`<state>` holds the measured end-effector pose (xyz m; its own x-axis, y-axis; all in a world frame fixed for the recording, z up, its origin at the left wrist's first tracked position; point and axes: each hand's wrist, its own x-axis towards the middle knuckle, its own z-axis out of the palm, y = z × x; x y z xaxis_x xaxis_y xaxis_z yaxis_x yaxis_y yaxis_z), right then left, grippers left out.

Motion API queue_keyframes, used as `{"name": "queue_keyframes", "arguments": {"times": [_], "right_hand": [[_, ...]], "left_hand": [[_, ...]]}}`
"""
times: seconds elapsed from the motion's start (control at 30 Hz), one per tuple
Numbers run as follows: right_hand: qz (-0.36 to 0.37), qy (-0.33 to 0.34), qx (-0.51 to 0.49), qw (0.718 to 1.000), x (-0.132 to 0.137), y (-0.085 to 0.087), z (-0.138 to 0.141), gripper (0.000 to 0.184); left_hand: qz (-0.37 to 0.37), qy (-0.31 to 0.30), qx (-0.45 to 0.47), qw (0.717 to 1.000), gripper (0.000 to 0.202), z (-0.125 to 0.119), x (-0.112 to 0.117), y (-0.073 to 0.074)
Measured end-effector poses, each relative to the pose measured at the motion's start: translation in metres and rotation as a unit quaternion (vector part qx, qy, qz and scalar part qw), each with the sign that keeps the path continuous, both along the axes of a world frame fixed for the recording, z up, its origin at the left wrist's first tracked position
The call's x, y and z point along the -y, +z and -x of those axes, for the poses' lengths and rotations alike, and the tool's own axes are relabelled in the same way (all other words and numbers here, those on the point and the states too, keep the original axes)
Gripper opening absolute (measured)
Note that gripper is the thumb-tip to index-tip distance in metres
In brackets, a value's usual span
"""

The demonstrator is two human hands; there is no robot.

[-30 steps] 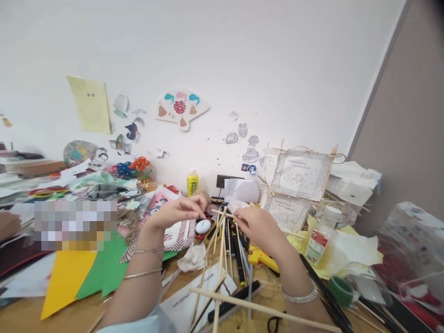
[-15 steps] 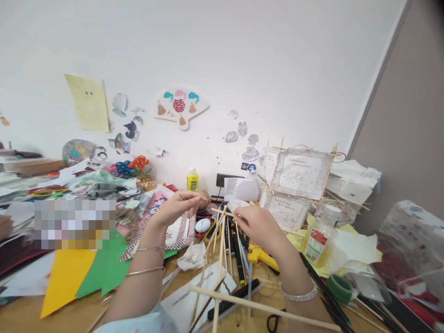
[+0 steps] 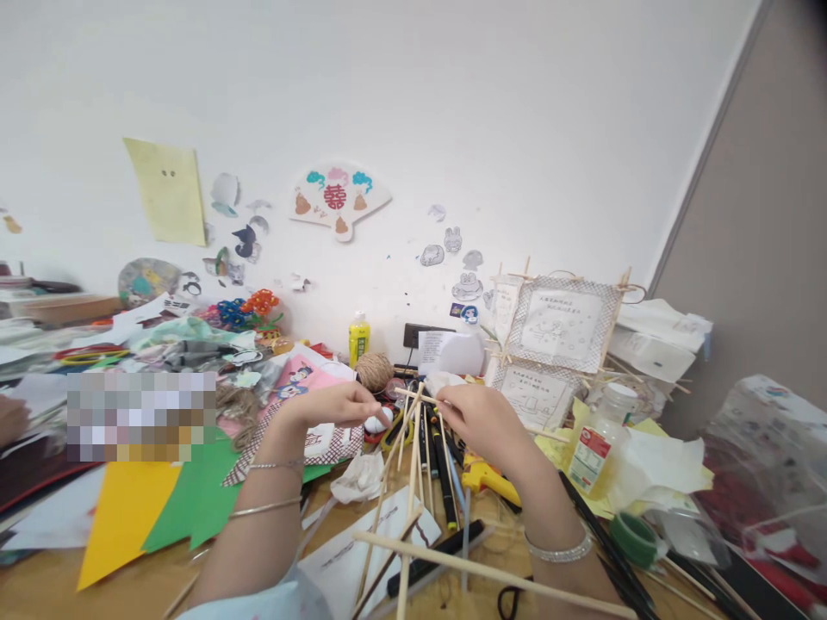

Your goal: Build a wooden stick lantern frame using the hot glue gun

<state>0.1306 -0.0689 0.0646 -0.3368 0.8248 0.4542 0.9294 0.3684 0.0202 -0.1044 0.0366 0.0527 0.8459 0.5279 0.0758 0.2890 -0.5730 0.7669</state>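
Note:
A frame of thin wooden sticks [image 3: 413,465] stands in front of me, its sticks crossing at the top with a short crosspiece. My right hand [image 3: 481,422] is closed on the end of that crosspiece, just right of the crossing. Left of the crossing and a little apart from it is my left hand [image 3: 339,405]. Its fingers are bent and pressed together, pointing right and down; whatever is between them is too small to make out. A longer stick [image 3: 491,573] crosses the lower part of the frame near me.
Behind the hands lie a ball of twine [image 3: 375,372] and a yellow bottle [image 3: 359,338]. A yellow glue gun [image 3: 488,480] and markers [image 3: 444,482] lie beneath the frame. Right are a clear bottle [image 3: 598,443] and green tape [image 3: 633,538]; left, coloured paper [image 3: 129,517].
My left hand has dropped, its fingers now pointing lower, which uncovers the ball of twine. My right hand keeps its hold on the crosspiece.

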Motion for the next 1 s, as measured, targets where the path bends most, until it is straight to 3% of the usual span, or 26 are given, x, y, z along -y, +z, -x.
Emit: {"name": "queue_keyframes", "arguments": {"times": [0.07, 0.17, 0.33, 0.43, 0.57, 0.8, 1.0], "right_hand": [[-0.003, -0.001, 0.001, 1.000, 0.000, 0.000, 0.000, 0.023], [-0.004, 0.001, 0.000, 1.000, 0.000, 0.000, 0.000, 0.024], [-0.009, 0.006, -0.001, 1.000, 0.000, -0.001, 0.000, 0.022], [-0.011, 0.006, 0.001, 1.000, -0.001, -0.001, 0.000, 0.022], [-0.012, 0.004, 0.004, 1.000, -0.001, -0.001, 0.000, 0.022], [-0.006, 0.002, -0.002, 1.000, -0.001, -0.001, 0.000, 0.022], [0.002, 0.001, -0.003, 1.000, -0.001, -0.001, 0.000, 0.023]], "left_hand": [[0.001, -0.093, -0.016, 0.996, 0.046, 0.000, 0.004, 0.003], [-0.046, -0.123, 0.039, 0.991, 0.033, 0.001, 0.007, 0.008], [-0.073, -0.066, 0.226, 0.969, 0.028, 0.005, 0.005, 0.007], [-0.054, -0.033, 0.284, 0.957, 0.025, 0.006, 0.001, 0.002], [-0.022, -0.016, 0.282, 0.959, 0.026, 0.004, -0.003, -0.004], [0.001, 0.111, 0.266, 0.958, 0.032, -0.002, -0.007, -0.007], [0.003, 0.158, 0.255, 0.954, 0.041, -0.004, -0.009, -0.007]]}}
